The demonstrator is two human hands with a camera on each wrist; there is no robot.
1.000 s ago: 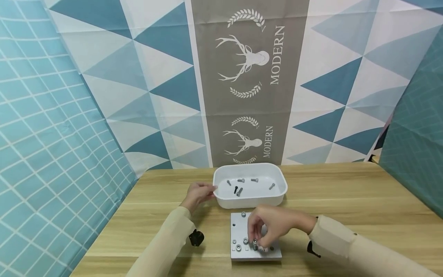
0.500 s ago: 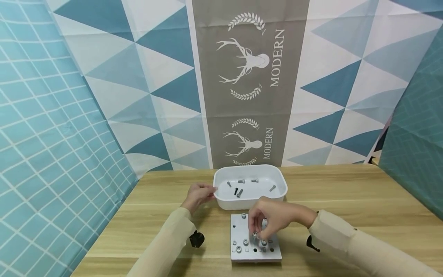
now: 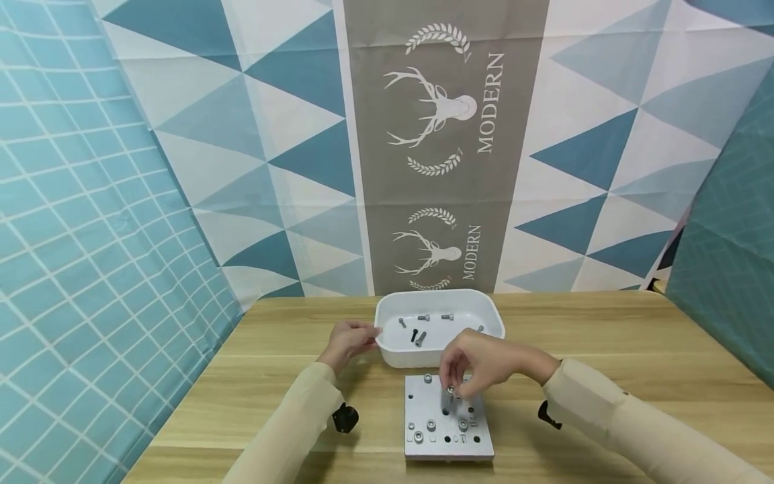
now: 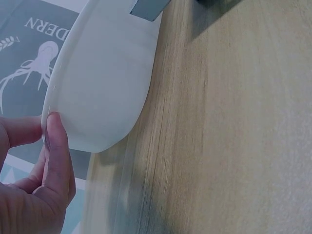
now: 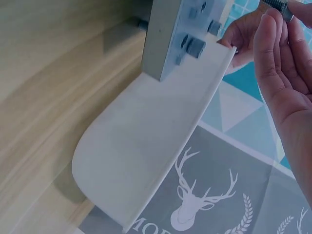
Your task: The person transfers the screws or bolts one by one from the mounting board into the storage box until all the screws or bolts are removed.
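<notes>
My right hand (image 3: 486, 363) pinches a silver socket-head bolt (image 3: 450, 392) between thumb and fingers, over the metal plate (image 3: 420, 405). In the right wrist view the threaded shank of that bolt (image 5: 279, 7) shows at the fingertips. Several bolts stand in the plate, among them one near its front left corner (image 3: 418, 437), and dark open holes show along its front. My left hand (image 3: 349, 341) pinches the left rim of a white tray (image 3: 406, 359). The left wrist view has thumb and fingers on either side of that rim.
Inside the tray lie several loose silver bolts and one black bolt (image 3: 414, 335). The tray stands right behind the plate on the wooden table (image 3: 580, 349). A patterned cloth (image 3: 290, 168) hangs behind the table's back edge.
My right hand has lifted the bolt out of a front-row hole, leaving that hole bare, and carried it back over the plate. My left hand has stayed at the tray's rim.
</notes>
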